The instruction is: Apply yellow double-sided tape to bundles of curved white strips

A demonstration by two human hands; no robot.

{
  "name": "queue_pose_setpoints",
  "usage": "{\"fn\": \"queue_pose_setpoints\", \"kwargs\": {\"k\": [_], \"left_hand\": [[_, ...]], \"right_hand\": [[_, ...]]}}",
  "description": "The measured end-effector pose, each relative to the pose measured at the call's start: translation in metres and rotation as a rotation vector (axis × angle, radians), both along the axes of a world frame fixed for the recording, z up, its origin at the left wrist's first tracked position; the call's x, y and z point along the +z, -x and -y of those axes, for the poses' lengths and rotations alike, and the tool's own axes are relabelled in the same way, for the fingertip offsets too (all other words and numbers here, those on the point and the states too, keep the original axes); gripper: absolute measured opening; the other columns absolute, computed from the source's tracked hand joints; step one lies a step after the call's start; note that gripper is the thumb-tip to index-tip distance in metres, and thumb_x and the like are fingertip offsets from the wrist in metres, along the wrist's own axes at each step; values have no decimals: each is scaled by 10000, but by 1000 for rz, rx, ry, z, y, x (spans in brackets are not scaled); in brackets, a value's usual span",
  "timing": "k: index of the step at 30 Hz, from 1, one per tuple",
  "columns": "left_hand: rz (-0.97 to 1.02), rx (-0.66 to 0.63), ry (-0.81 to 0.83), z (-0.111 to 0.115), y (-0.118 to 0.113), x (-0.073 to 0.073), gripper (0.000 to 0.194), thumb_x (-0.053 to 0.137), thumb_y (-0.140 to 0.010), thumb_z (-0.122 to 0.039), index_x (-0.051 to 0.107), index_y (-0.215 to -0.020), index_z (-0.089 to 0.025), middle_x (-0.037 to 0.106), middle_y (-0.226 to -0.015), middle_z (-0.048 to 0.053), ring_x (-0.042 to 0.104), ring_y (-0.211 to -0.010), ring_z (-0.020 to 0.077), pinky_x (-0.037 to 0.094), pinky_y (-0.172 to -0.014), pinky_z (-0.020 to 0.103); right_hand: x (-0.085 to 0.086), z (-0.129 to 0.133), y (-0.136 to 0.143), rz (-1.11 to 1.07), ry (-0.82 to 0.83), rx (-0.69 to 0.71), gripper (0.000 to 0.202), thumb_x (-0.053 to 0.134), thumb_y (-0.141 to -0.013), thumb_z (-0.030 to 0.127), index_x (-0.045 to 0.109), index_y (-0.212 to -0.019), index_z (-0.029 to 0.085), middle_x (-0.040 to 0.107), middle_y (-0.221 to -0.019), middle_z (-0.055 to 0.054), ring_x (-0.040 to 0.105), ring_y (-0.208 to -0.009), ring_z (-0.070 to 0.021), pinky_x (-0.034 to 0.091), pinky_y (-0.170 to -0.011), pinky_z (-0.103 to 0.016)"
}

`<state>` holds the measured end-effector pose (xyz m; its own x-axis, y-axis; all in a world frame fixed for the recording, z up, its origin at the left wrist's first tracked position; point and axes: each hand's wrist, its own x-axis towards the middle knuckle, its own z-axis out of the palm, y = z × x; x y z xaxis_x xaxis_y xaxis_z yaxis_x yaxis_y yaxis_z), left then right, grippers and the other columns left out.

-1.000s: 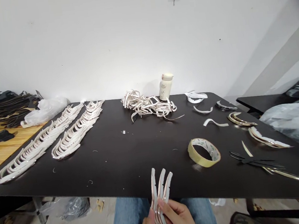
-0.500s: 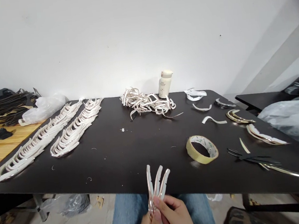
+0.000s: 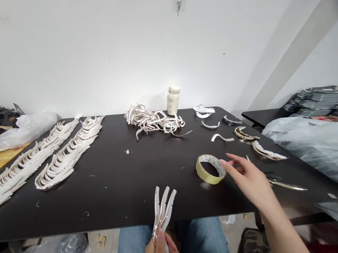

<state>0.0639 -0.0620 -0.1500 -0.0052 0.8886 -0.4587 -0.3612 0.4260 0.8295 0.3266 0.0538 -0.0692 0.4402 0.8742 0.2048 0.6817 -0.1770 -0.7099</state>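
- Three curved strips, matte white on the face and glossy rose-gold along the edge, fanned upward from the left fingers at the near edge of the counter, smooth and dark.
- Farther off to the left of the same fingers, two long rows of similar strips, bent into nested curves and overlapping like scales.
- Well beyond the left fingers, a loose tangle of thin ribbons, pale with pinkish edges.
- Just left of the right fingers, a roll of yellowish tape, ring-shaped, with a pale inner core.
- Beyond and to the right of the right fingers, shiny gold crescents and crumpled clear plastic.
- Left fingers closed around the lower part of the fan, thumb pressed across.
- Right fingers spread and holding nothing, thumb tip at the tape's rim; impossible to tell whether touching.
- Beyond the tangle, a cream bottle with small dark print, too tiny to read; printed marks inside the tape core, also illegible.
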Motion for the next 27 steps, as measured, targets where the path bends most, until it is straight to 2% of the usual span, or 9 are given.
{"fn": "queue_pose_setpoints", "kwargs": {"k": [3,7,9,11,13,15,19,22,27], "left_hand": [[-12,35,-14,-4,-4,6,646,482,-665,-814,566,-620,-175,646,-421,48,477,-298,108,272,-341,193],[-18,88,-55,-8,-10,10,662,463,-665,-823,554,-618,-169,650,-436,49,407,-281,73,256,-348,185],[-30,93,-59,-10,-11,12,661,460,-673,-819,552,-606,-167,613,-402,27,346,-280,55,214,-344,179],[-37,86,-56,-10,-11,14,658,448,-681,-819,536,-582,-174,570,-371,4,295,-284,47,180,-342,180],[-39,76,-45,-11,-11,17,652,436,-685,-822,517,-571,-184,537,-356,-12,272,-290,49,167,-341,186],[-41,68,-24,-11,-11,18,648,441,-680,-825,515,-581,-189,509,-354,-28,268,-301,53,166,-346,190],[-13,47,23,-8,-10,14,634,511,-638,-819,543,-627,-185,422,-376,-69,288,-351,62,190,-381,197],[76,21,49,-5,-7,6,643,555,-591,-821,544,-675,-184,358,-416,-98,253,-387,54,171,-410,200],[243,-17,-2,-3,-2,-4,650,573,-602,-799,542,-814,-186,301,-447,-132,130,-405,42,101,-429,207]], "right_hand": [[-7,-22,-3,184,132,115,521,562,-754,572,666,-1083,181,682,-952,-94,632,-768,-258,455,-700,-361],[-10,-28,1,189,156,147,329,542,-775,504,678,-748,206,688,-795,-97,635,-757,-303,439,-659,-369],[-8,-23,11,146,110,167,359,461,-834,522,642,-799,213,685,-800,-89,637,-759,-278,458,-661,-356],[-5,-13,30,-39,19,242,381,403,-883,543,588,-941,216,684,-870,-82,644,-764,-236,489,-666,-328],[-1,1,56,-349,-77,370,368,440,-894,533,526,-1066,219,673,-935,-76,643,-743,-199,508,-657,-300],[5,17,84,-459,-73,497,334,512,-889,476,525,-1121,236,651,-844,-34,605,-665,-163,499,-638,-273],[9,37,125,-369,-217,750,222,594,-852,280,621,-1073,269,573,-890,-16,579,-760,-150,483,-654,-240],[2,42,140,-210,-285,904,293,612,-795,166,656,-1069,260,519,-845,-10,561,-705,-135,469,-606,-235],[-8,43,150,-21,-284,989,365,665,-772,209,661,-1136,242,505,-836,-21,547,-652,-130,466,-571,-251]]}}
